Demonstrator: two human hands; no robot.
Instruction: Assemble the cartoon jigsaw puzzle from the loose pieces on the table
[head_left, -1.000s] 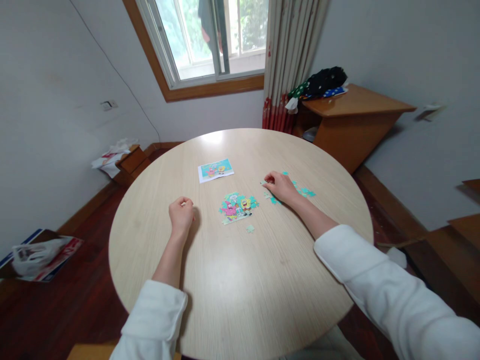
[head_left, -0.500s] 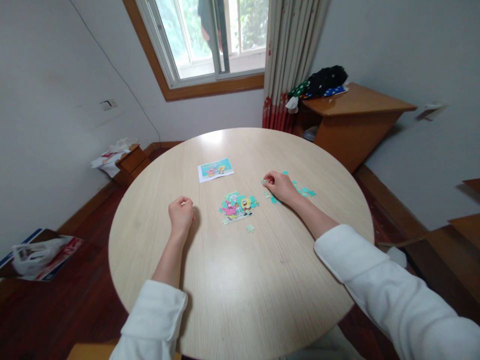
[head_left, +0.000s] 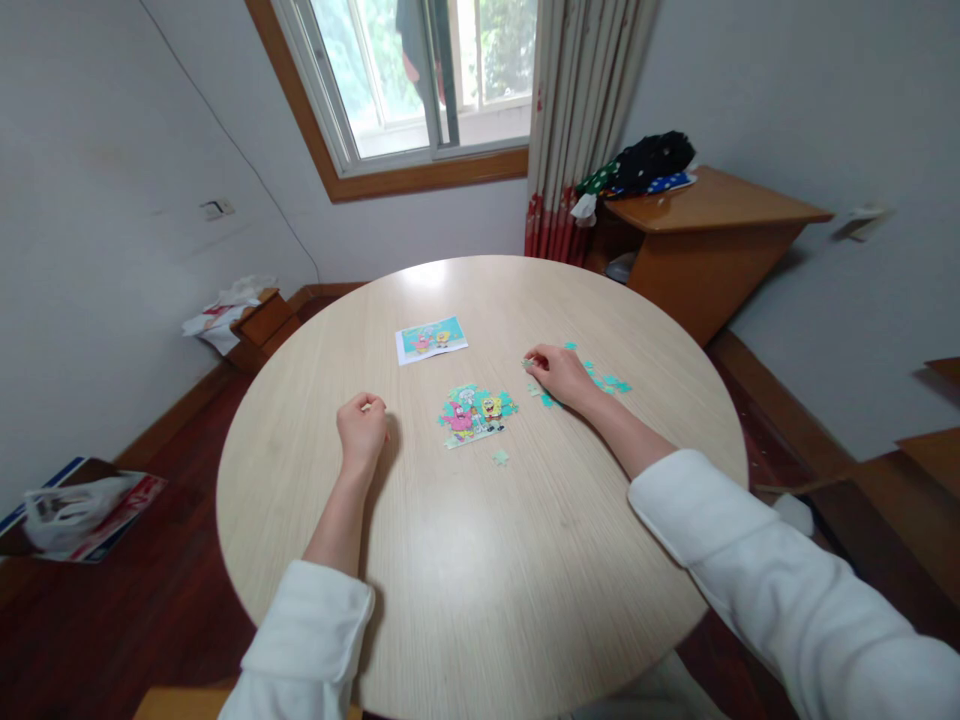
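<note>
On the pale round table, my left hand [head_left: 362, 428] rests in a loose fist, apart from the pieces, and nothing shows in it. My right hand [head_left: 559, 374] has its thumb and fingers pinched on a small pale-green jigsaw puzzle piece [head_left: 527, 364], low over the tabletop. Left of that hand lies a partly joined puzzle [head_left: 474, 414] with a pink and a yellow cartoon figure. Below it is a single pale-green piece [head_left: 500, 457]. Several loose turquoise pieces [head_left: 616, 384] lie around my right hand, some partly hidden by it.
A printed reference picture [head_left: 432, 340] lies behind the joined puzzle. The round table [head_left: 450, 590] fills the middle of the view. Beyond it, a wooden desk [head_left: 720, 200] with dark cloth stands at the right, near a curtain [head_left: 581, 110] and a window.
My right hand has shifted very slightly to the left, its fingers still at the pale piece. My left hand and the joined puzzle have stayed put.
</note>
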